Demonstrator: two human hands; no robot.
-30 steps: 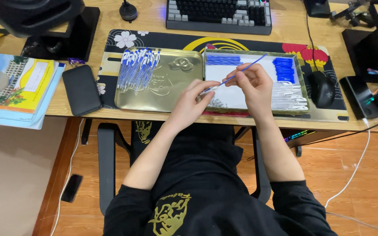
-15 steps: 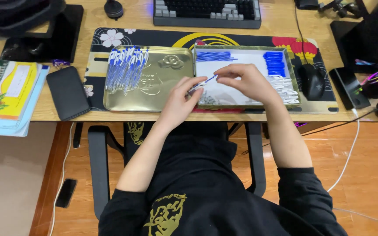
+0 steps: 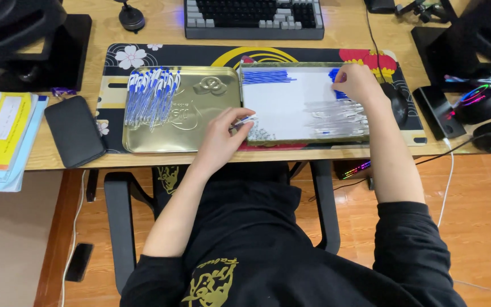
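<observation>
We are looking down at a wooden desk [image 3: 75, 162] where a seated person in a black top is working over two shallow tins lying side by side on a patterned mat [image 3: 115, 62]. The left hand [image 3: 223, 133] is resting at the seam between the tins, its fingers pinched closed around a pen barrel [image 3: 244, 120] that is sticking out toward three o'clock, kept low over the tins. The right hand [image 3: 354, 82] is reaching to the two o'clock corner of the white tray [image 3: 291, 102], its fingers curled down onto a stack of blue caps [image 3: 335, 77]; we cannot tell whether it is gripping one yet. The tray is keeping the parts sorted: blue refills [image 3: 265, 76] lying along the twelve o'clock edge, clear barrels [image 3: 336, 116] at four o'clock, tiny springs [image 3: 259, 135] at seven o'clock. The gold lid [image 3: 200, 113], at nine o'clock from the tray, is holding a heap of pens [image 3: 150, 96] in its far left corner, apart from the loose parts. A keyboard [image 3: 254, 17] is sitting at twelve o'clock, a phone [image 3: 75, 131] and books [image 3: 1, 136] at nine o'clock.
</observation>
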